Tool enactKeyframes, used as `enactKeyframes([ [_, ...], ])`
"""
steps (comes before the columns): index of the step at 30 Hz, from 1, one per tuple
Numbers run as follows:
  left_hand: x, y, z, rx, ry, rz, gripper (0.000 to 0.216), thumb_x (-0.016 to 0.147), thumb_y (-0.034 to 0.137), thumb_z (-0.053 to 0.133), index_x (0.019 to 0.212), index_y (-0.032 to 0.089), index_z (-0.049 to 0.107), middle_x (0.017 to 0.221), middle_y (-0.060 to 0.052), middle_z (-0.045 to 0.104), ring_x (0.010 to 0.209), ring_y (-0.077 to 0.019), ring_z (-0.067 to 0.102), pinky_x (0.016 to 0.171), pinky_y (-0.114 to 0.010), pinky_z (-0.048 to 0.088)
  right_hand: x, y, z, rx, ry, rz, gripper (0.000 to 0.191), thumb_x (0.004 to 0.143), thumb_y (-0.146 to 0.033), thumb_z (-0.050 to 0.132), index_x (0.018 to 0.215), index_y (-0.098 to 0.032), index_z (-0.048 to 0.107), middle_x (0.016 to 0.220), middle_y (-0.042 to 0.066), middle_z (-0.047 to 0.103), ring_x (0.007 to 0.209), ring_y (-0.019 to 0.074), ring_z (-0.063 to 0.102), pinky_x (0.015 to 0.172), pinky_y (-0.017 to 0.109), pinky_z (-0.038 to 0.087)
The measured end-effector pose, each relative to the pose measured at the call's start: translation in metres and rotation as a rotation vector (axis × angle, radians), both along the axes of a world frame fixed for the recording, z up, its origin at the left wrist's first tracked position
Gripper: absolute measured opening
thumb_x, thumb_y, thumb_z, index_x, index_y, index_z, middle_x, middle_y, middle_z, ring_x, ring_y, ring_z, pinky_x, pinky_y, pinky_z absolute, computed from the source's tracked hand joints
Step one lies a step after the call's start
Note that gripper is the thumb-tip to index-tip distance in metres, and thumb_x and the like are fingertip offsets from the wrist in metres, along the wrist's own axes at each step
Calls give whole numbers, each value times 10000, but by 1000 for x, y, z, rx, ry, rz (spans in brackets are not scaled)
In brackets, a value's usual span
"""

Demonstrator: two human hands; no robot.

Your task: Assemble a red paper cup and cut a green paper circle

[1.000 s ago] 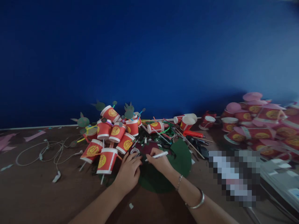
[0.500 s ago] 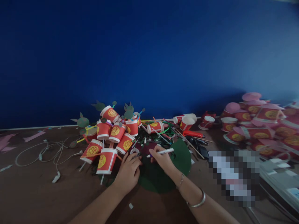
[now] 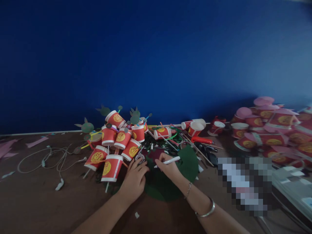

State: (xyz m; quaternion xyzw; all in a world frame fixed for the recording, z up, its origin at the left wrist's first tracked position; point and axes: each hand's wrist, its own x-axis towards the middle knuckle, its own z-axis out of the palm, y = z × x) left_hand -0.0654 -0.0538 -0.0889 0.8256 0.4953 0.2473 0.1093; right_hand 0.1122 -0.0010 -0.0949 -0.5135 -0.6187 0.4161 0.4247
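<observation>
A white marker pen [image 3: 172, 160] is pinched in my right hand [image 3: 168, 167], its tip pointing left and low over a large piece of dark green paper [image 3: 187, 165]. My left hand [image 3: 135, 177] lies with fingers spread at the left edge of that paper. Just beyond its fingertips is a small pale ring-shaped piece with holes [image 3: 139, 158]; whether they touch it I cannot tell. Left of this hand stands a cluster of red-and-white paper cups [image 3: 112, 168], several with straws and green rabbit-like cutouts [image 3: 87, 126] attached.
A tangled white cable [image 3: 58, 162] and pink paper scraps [image 3: 36, 142] lie on the left. Behind the hands are loose straws and clippings, and a red-handled tool [image 3: 202, 140]. More cups with pink paper [image 3: 280, 122] are piled at the right. A blue wall [image 3: 156, 65] rises behind.
The pen's tip has shifted slightly down and right, and my right hand's fingers have flexed a little. My left hand keeps almost the same place.
</observation>
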Motion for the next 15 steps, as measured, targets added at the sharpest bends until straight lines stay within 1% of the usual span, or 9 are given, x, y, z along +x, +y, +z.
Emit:
enactKeyframes([
  [3,-1,0,-1,7,-2,-27,422,698,-16,417,967,222,638,1242,-41,573,1284,-245,341,1083,-520,246,3,2,3,76,-33,1,189,657,-288,560,577,-209,409,497,-64,400,466,92,360,443,214,280],
  [6,-1,1,-2,-3,1,-40,417,678,-19,423,932,224,648,1283,-28,545,1289,-255,328,1085,-530,236,4,0,4,112,-33,-27,227,681,-306,539,548,-213,379,484,-62,390,463,93,363,449,217,291],
  [8,-1,1,-1,-10,-1,-48,421,674,-23,420,926,227,648,1277,-15,552,1287,-256,330,1083,-537,237,4,-2,2,78,-36,-45,267,700,-333,532,533,-221,357,441,-60,400,430,95,373,429,218,284],
  [11,0,1,1,-9,-7,-49,440,669,-33,412,927,232,650,1233,-12,587,1280,-256,338,1075,-546,249,3,-4,-3,10,-42,-30,270,703,-332,541,537,-224,358,407,-54,438,402,103,412,409,213,283],
  [15,0,0,2,-8,-9,-48,439,667,-36,412,918,231,655,1229,-15,591,1278,-264,343,1065,-556,262,3,-3,-6,6,-57,-35,265,705,-312,543,539,-223,357,409,-54,447,405,103,429,410,208,288],
])
